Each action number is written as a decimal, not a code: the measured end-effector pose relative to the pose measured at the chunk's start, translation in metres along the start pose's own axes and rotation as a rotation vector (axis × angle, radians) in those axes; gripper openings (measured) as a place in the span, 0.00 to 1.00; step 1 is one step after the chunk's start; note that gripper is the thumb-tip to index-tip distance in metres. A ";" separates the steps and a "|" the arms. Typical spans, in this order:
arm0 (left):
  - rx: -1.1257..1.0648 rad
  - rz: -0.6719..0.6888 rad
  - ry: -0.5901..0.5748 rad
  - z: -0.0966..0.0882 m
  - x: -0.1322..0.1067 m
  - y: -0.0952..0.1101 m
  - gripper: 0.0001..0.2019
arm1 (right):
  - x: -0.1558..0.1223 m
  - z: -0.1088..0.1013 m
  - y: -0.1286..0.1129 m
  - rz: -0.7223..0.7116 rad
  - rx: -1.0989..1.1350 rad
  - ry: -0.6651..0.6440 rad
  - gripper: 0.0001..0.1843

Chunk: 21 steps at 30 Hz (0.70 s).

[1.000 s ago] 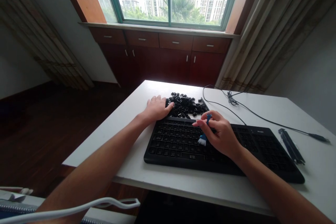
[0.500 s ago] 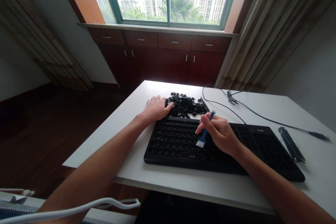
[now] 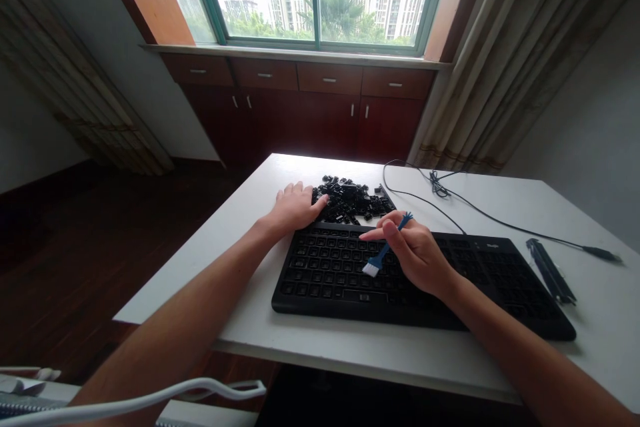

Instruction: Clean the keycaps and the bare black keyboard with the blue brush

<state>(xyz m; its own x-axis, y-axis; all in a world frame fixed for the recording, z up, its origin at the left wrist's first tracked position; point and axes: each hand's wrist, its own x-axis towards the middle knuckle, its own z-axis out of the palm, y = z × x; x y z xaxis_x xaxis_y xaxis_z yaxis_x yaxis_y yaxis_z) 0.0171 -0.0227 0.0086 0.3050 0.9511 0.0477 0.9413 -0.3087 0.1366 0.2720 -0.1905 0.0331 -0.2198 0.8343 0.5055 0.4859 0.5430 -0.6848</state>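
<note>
A black keyboard (image 3: pixel 320 277) with its keycaps taken off lies across the white table. My right hand (image 3: pixel 417 250) grips a small blue brush (image 3: pixel 383 255) over the middle of the keyboard. The brush's white bristles point down and left at the bare key sockets, and my index finger stretches out to the left. Just behind the keyboard's left corner, my left hand (image 3: pixel 296 205) lies flat with fingers spread. Its thumb is at the edge of a heap of loose black keycaps (image 3: pixel 347 199); whether it touches them I cannot tell.
The keyboard's black cable (image 3: pixel 440 185) loops over the back of the white table (image 3: pixel 200 280) to a plug on the right. A dark, long, thin item in clear wrapping (image 3: pixel 550 271) lies right of the keyboard. A white bar (image 3: pixel 150 401) crosses the lower left.
My right hand has tilted the brush, and its bristles have moved a little left and up over the keyboard. My index finger reaches further out. My left hand stays in place.
</note>
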 end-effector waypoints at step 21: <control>-0.011 -0.002 -0.023 0.000 0.001 -0.001 0.46 | 0.003 0.002 0.000 0.028 -0.114 0.116 0.22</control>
<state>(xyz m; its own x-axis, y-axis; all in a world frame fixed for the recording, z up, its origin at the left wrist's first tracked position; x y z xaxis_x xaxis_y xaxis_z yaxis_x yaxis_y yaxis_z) 0.0165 -0.0218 0.0083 0.3070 0.9514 0.0243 0.9401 -0.3072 0.1478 0.2697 -0.1874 0.0340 -0.1090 0.8287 0.5490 0.5849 0.5000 -0.6386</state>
